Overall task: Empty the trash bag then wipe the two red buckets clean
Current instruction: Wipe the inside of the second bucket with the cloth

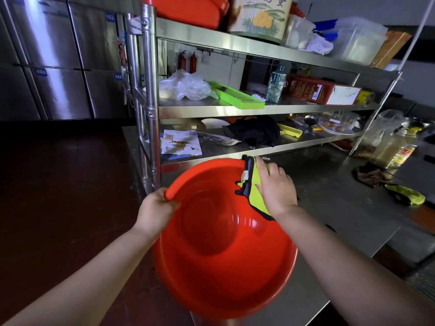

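Note:
A large red bucket (219, 260), shaped like a wide basin, is tilted toward me over the corner of the steel counter, its inside bare. My left hand (156, 210) grips its rim at the left, thumb inside. My right hand (275, 187) presses a yellow cloth with dark edging (251, 182) against the rim at the upper right, fingers straight over the cloth. A second red container (188, 10) sits on the top shelf of the rack, partly cut off by the frame. No trash bag is clearly in view.
A steel rack (150, 95) stands behind the bucket, its shelves crowded with bags, boxes, a bottle and a green tray. On the counter (341, 208) to the right lie a brown rag (369, 176) and another yellow cloth (407, 195). Dark floor and steel fridges are at the left.

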